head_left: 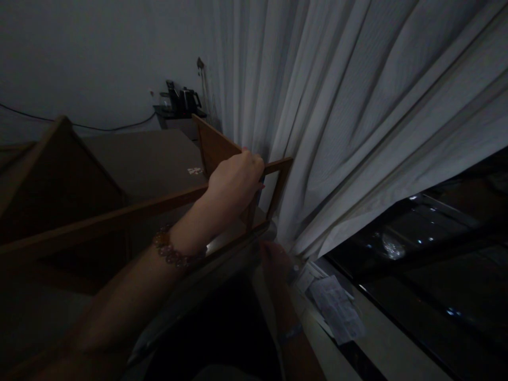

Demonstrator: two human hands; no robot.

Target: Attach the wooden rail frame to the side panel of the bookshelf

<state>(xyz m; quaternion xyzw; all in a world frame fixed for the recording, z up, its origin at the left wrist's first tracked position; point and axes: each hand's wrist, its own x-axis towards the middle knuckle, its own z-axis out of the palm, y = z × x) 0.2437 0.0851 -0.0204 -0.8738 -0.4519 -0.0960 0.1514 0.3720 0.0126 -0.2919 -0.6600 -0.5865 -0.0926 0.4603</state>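
My left hand (237, 180), with a bead bracelet (171, 253) on the wrist, is closed over the top rail of a wooden frame (119, 216) near its far corner. My right hand (277, 263) is lower, in shadow under that corner, near the frame's bottom edge; its fingers look curled but what they touch is too dark to make out. A band sits on the right wrist (291, 333). The frame stands tilted against a pale curtain (357, 116).
A dark kettle set (183, 100) stands on a small table by the wall. Loose papers (335, 307) lie on the sill beside a dark window (428, 248). A cable (99, 127) runs along the wall. A brown wooden panel (55, 174) rises at left.
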